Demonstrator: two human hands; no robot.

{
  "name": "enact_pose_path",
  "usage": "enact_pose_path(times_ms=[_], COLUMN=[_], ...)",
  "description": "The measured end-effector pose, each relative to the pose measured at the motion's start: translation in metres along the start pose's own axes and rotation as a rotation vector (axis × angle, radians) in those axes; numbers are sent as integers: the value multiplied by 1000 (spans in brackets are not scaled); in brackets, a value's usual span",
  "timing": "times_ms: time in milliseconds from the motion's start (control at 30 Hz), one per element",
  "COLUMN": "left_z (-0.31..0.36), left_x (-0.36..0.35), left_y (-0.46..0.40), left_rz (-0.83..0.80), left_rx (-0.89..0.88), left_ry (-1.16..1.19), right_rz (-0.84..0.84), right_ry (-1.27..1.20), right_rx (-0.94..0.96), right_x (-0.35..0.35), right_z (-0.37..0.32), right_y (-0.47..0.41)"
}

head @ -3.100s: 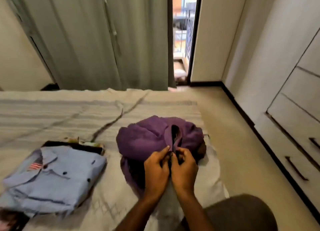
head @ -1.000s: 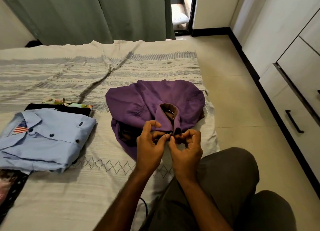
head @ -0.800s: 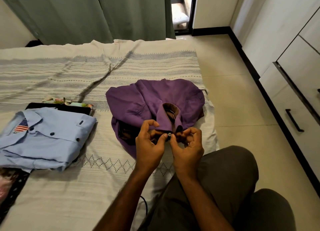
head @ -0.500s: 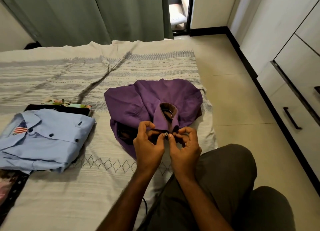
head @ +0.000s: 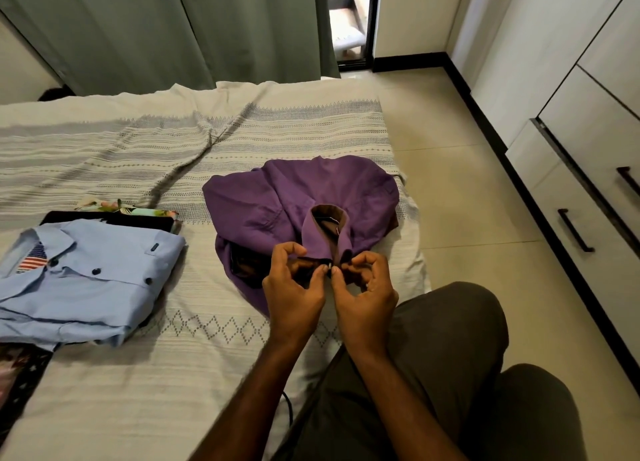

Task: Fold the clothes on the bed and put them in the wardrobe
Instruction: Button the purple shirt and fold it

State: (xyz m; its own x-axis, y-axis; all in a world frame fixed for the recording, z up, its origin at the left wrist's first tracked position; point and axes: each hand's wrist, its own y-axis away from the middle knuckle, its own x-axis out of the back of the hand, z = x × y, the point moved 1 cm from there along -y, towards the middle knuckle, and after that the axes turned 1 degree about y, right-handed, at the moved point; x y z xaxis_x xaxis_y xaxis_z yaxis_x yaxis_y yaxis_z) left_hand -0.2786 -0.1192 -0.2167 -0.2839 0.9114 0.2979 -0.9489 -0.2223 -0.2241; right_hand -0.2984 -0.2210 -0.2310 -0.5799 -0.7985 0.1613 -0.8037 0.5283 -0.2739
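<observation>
The person is sitting at the edge of the bed [head: 207, 374] and doing up a button on the purple shirt [head: 294, 201], which is lying bunched up in front of them. The left hand [head: 294, 294] and the right hand [head: 363, 294] are both pinching the shirt front just below the collar, fingers curled. Folding is not starting yet, I think. Next, the shirt needs laying flat, then folding like the blue shirt [head: 83, 280] nearby, before going to the wardrobe [head: 588, 114].
</observation>
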Motion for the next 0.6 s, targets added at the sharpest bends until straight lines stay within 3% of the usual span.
enact_pose_path(times_ms=[400, 600], left_z=[-7, -12], left_x=[1, 6], left_y=[-1, -2], left_rz=[-30, 31], left_rx=[4, 78], left_ry=[27, 18], right_rz=[-124, -159], right_ry=[-304, -257], right_rx=[-365, -384], right_x=[-1, -3], right_z=[12, 13], right_y=[-5, -7])
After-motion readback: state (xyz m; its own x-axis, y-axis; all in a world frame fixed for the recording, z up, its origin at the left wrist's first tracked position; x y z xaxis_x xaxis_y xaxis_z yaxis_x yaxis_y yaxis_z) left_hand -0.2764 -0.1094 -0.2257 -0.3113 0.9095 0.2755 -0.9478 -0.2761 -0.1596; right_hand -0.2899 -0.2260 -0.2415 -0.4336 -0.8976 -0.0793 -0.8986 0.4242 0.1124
